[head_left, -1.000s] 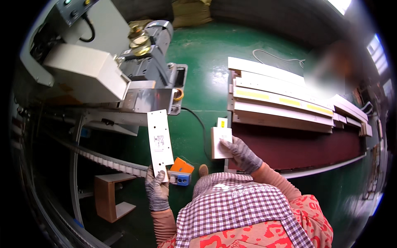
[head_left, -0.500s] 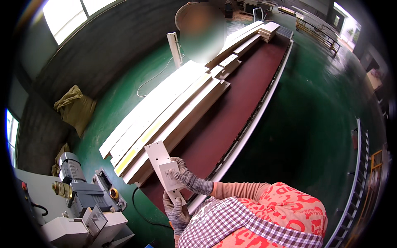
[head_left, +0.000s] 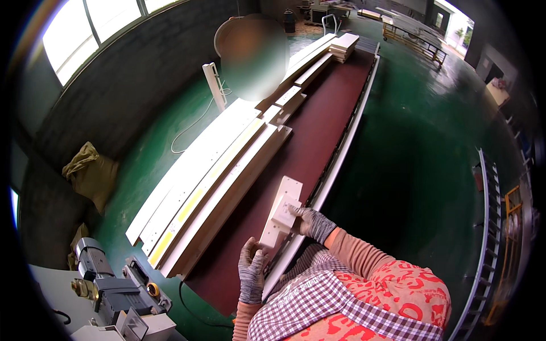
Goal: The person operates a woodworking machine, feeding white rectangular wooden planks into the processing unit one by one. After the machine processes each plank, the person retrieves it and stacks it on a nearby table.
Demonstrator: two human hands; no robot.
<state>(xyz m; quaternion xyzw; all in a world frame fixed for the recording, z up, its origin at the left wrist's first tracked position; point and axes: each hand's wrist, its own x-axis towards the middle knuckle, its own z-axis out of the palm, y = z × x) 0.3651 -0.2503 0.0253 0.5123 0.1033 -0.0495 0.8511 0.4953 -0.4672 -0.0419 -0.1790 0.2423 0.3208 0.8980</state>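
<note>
Over the near part of the dark red belt point(head_left: 318, 136), a short white board point(head_left: 273, 228) with small holes lies slanted in front of me. A smaller squarish white block point(head_left: 285, 212) sits across its face. My right hand point(head_left: 313, 223), in a grey knit glove, is closed on the block's right side, thumb on top. My left hand point(head_left: 251, 271), gloved alike, has its fingers curled at the board's near end. Whether the board touches the belt I cannot tell.
Long white boards point(head_left: 196, 187) lie stacked along the belt's left side, with shorter stacks point(head_left: 344, 45) farther up. A motor-driven machine point(head_left: 116, 290) stands at lower left, a tan sack point(head_left: 91, 173) by the wall. A ladder-like rack point(head_left: 486, 227) is at right.
Both hands have carried the board and block rightward, from beside the stacked boards to over the belt. The board is tilted the other way. The view has shifted too.
</note>
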